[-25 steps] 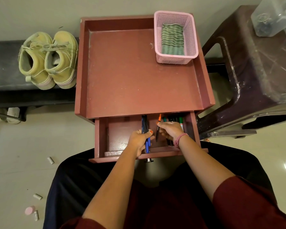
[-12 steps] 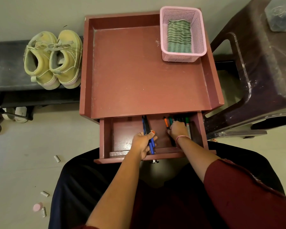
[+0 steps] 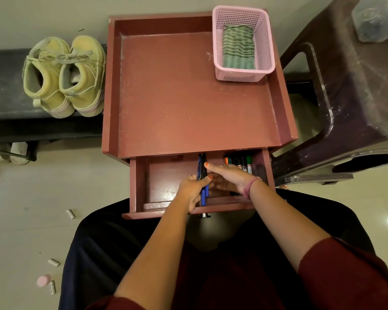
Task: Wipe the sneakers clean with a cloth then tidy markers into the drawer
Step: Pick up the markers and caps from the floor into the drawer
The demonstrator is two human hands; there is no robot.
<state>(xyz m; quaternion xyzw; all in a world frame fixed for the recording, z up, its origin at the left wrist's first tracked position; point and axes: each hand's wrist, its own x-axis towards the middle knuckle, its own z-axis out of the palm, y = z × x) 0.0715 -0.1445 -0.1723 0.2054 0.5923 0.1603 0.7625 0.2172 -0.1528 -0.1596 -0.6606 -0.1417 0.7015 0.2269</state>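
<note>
The red drawer of the small red table is pulled out toward me. My left hand grips a bundle of blue and black markers inside it. My right hand lies beside them with fingers straight, reaching leftward toward the bundle. Several more markers lie at the drawer's right side, partly under my right hand. A pair of yellow-green sneakers stands on a dark bench to the left. A green striped cloth lies in a pink basket on the table's back right corner.
A dark plastic stool stands to the right, with a clear container on it. Small cylindrical bits and a pink cap are scattered on the tiled floor at lower left. Slippers sit under the bench.
My right hand has let go of the orange marker at the drawer's right and moved left, fingers straightened, toward the bundle in my left hand. The camera shifted slightly.
</note>
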